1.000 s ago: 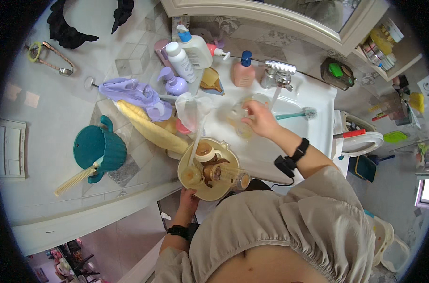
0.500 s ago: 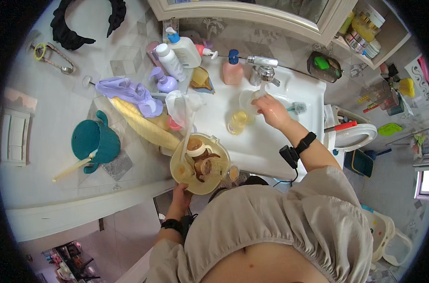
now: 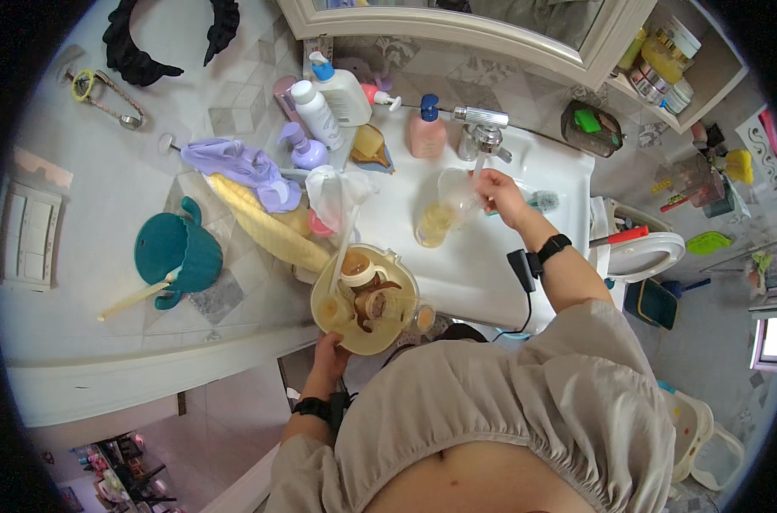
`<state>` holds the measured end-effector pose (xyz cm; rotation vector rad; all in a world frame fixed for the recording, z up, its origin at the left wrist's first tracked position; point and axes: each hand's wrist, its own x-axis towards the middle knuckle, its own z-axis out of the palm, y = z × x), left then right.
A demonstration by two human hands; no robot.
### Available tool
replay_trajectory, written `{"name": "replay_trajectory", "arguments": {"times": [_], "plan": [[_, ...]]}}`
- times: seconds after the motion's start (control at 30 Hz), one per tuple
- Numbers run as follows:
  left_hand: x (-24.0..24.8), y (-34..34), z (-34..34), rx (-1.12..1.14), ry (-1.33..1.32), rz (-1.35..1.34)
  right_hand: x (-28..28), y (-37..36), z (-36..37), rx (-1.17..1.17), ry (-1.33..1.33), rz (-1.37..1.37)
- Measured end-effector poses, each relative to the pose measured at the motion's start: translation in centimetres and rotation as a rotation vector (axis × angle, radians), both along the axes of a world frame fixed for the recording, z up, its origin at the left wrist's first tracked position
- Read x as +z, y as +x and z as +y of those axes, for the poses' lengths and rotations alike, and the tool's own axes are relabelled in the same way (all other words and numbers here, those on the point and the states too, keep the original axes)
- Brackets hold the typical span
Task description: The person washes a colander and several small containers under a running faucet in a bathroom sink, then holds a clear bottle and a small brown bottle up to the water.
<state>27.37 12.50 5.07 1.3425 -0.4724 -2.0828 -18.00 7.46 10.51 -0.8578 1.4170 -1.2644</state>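
My right hand [image 3: 501, 197] is at the tap [image 3: 484, 141] over the white sink [image 3: 542, 256]. Its fingers close on a clear, cup-like thing [image 3: 459, 184], blurred and see-through, so its exact kind is unclear. Just below, a yellowish clear bottle [image 3: 435, 225] is in the sink, and a grey-headed bottle brush [image 3: 543, 201] lies right of the hand. My left hand [image 3: 330, 350] grips the rim of a pale yellow basin [image 3: 367, 342] at the sink's front left; its fingers are partly hidden beneath. Inside sit a white-collared jar [image 3: 354, 265] and a clear bottle [image 3: 388, 306].
Pump bottles, including a pink one [image 3: 427, 132] and a purple one [image 3: 306, 150], line the sink's back left. A lilac cloth [image 3: 243, 171] and a yellow towel [image 3: 260, 222] hang left, near a teal cup [image 3: 179, 252]. A mirror cabinet [image 3: 457, 26] overhangs the back.
My right hand has shifted slightly right, and the clear thing in it has turned under the tap. My left hand still holds the basin. The whole view has shifted a little.
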Motion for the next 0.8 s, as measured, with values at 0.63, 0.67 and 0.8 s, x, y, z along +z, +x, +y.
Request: {"name": "replay_trajectory", "arguments": {"times": [0.63, 0.67, 0.8], "plan": [[-1.4, 0.7, 0.1, 0.045, -0.008, 0.069, 0.1, 2.8, -1.2, -0.468, -0.019, -1.027], [-1.5, 0.7, 0.1, 0.043, 0.000, 0.074, -0.2, 2.4, -1.2, -0.467, -0.020, -1.028], [-1.4, 0.4, 0.0, 0.046, 0.005, 0.081, -3.2, 0.7, -1.3, -0.468, -0.082, -1.150]]}}
